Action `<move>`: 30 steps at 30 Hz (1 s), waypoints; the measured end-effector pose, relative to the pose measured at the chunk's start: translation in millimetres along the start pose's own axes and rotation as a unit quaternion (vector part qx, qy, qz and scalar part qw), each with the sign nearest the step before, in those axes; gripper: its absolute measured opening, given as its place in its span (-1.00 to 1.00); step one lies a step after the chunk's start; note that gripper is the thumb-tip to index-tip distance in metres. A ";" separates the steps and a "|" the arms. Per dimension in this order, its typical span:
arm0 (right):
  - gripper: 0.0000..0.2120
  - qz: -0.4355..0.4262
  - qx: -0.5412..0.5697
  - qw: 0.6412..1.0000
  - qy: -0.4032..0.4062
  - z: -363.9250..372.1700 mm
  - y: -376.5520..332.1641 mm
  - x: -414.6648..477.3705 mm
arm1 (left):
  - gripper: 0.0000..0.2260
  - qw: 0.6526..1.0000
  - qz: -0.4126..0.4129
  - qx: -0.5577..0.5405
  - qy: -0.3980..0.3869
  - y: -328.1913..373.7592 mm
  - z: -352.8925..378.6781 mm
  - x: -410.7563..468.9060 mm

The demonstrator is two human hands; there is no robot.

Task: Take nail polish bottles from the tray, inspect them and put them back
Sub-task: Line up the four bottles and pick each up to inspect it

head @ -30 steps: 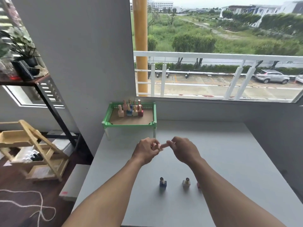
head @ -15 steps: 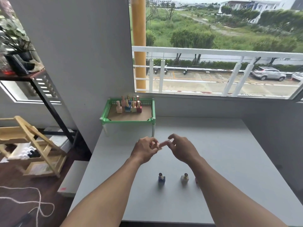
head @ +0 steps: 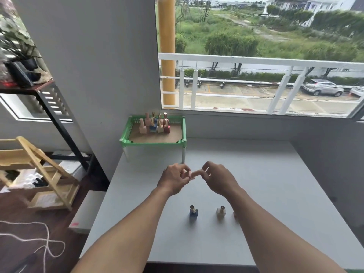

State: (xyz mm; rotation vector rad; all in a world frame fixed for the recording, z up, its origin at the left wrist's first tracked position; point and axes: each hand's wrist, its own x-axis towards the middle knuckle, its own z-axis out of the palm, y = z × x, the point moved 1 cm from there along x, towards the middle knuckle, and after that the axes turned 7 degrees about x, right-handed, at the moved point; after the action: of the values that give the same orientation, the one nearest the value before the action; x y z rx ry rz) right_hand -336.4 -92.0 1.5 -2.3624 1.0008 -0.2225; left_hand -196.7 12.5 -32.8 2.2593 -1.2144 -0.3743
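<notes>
Squarely mid-table: both hands on one pink bottle

Left hand (head: 174, 181) and right hand (head: 218, 180) meet above the table (head: 275, 184). Each pinches an end of a pink bottle (head: 195, 173) that lies sideways between them. The fingers are curled, and most of the bottle is hidden. At eleven o'clock from the hands, the green tray (head: 153, 142) stands on white legs in the table's far corner, with a cluster of bottles (head: 160, 128) at its back. At six o'clock stand a blue bottle (head: 193, 212) and a white bottle (head: 221, 212), apart.
</notes>
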 end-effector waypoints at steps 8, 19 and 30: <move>-0.73 -0.019 0.003 1.000 0.005 -0.9 -1.3 -5.7 | -0.90 1.000 0.000 0.003 0.006 -1.8 0.3 -3.4; -0.69 -0.008 -0.004 1.000 -0.010 5.4 -3.2 -6.6 | -0.90 1.000 -0.005 -0.002 -0.004 -7.7 -0.5 -5.0; -0.73 -0.023 -0.023 0.999 -0.018 22.2 -13.8 -1.8 | -0.89 1.000 -0.027 -0.012 -0.006 -27.4 0.1 -8.8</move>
State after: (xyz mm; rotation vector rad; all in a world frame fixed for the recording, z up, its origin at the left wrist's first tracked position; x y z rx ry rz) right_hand -321.4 -73.4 -9.2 -2.4249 0.9463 -0.1759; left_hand -182.9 32.1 -48.9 2.2761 -1.1513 -0.4207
